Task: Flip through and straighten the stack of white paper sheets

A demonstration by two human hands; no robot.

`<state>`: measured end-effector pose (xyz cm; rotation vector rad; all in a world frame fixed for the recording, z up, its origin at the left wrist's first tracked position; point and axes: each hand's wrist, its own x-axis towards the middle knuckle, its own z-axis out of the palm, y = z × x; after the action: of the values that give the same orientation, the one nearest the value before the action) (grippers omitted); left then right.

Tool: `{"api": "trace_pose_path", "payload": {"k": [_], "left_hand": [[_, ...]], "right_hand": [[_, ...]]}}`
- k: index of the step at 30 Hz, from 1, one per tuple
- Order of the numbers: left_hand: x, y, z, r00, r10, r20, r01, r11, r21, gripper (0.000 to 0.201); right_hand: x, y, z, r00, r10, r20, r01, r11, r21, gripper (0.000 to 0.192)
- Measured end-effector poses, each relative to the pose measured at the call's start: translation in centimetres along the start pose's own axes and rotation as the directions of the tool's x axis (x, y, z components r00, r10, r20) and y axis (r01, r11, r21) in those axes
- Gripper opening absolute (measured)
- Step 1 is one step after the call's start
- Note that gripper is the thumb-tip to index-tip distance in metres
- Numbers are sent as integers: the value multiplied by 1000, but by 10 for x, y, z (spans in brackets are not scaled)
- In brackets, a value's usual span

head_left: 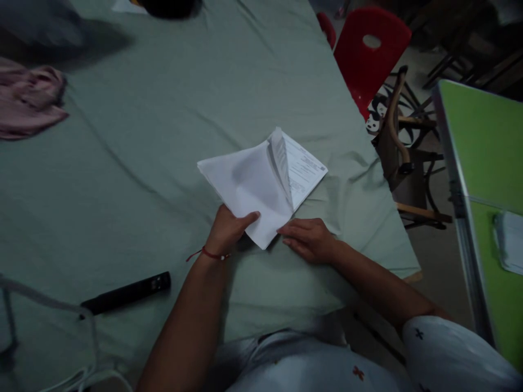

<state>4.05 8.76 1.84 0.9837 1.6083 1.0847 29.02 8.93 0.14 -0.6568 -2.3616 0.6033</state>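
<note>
Near the table edge point(379, 179), left grip point(227, 231) pinches folded paper point(261, 185); right grip point(309, 238) lies flat beside it.

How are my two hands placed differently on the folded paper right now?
The left hand grips the folded paper at its near edge, thumb on top of the sheet, while the right hand lies flat, fingertips pressing the paper's near corner. The left hand's wrist wears a red thread; the right hand's wrist is bare. Both hands rest on the green cloth and touch the same sheet.
</note>
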Motion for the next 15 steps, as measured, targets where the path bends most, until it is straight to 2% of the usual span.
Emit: {"api": "trace_pose_path", "payload": {"k": [4, 6, 8, 11, 15], "left_hand": [[0, -4, 0, 1000, -11, 8, 12, 989, -151, 59], [1, -4, -1, 1000, -25, 2, 25, 977, -211, 65], [1, -3, -2, 1000, -24, 9, 25, 966, -259, 71], [1, 0, -4, 1000, -20, 14, 23, 951, -309, 77], [0, 2, -7, 998, -55, 17, 58, 938, -342, 87]], "right_hand": [[3, -1, -4, 980, 200, 0, -196, 963, -183, 36], [3, 4, -9, 943, 323, -76, -332, 907, -260, 37], [2, 12, -16, 883, 419, -211, -467, 831, -303, 38], [-3, 30, -29, 789, 496, -361, -605, 731, -317, 40], [-11, 55, -41, 736, 521, -433, -652, 718, -244, 40]]}}
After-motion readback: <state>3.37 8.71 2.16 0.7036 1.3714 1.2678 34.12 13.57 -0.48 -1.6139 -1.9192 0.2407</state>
